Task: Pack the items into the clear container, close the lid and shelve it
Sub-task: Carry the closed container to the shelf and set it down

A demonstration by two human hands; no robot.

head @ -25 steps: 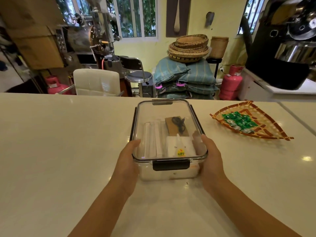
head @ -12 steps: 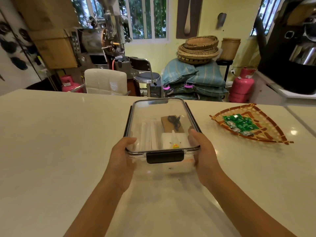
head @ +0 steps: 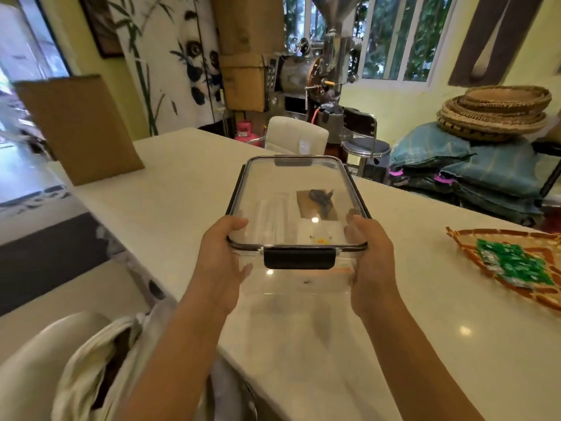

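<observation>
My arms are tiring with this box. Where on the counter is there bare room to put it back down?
The counter is bare under and just ahead of the clear container, between both hands. It is also bare on the left, up to the leaning cardboard sheet. The right is crowded: the woven tray of green packets sits there.

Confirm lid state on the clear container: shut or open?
Shut. The lid sits flat on the clear container, its near black latch folded down over the rim; far latch unclear.
</observation>
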